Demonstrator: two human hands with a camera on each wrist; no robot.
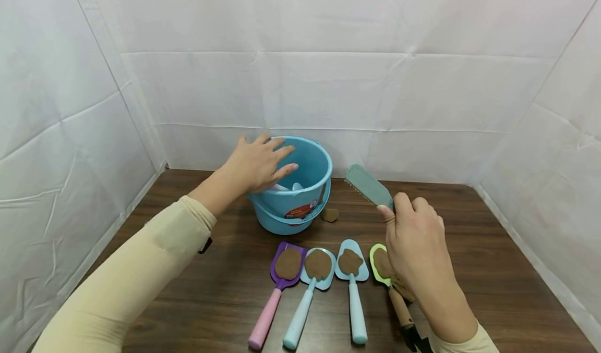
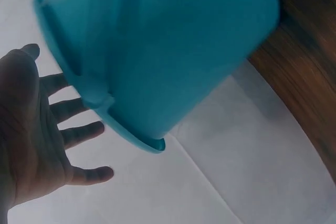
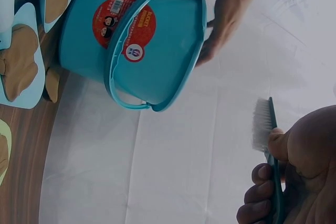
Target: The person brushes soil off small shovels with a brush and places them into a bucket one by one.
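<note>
My left hand (image 1: 255,168), fingers spread, is above the left rim of a blue bucket (image 1: 269,212) and holds nothing. In the left wrist view its fingers (image 2: 79,135) are beside the rim; whether they touch it I cannot tell. Some pale pieces (image 1: 297,186) show inside the bucket. My right hand (image 1: 418,243) grips a green brush (image 1: 368,187) by its handle, raised above the table's right side. Pale bristles (image 3: 261,124) show in the right wrist view, with the thumb pressed along the brush.
In front of the bucket lie a purple shovel with a pink handle (image 1: 265,319), two light blue ones (image 1: 300,316) and a green-edged one (image 1: 373,264), each bearing a brown patch. A wooden-handled tool (image 1: 400,308) is partly hidden. A brown piece (image 1: 330,215) lies beside the bucket.
</note>
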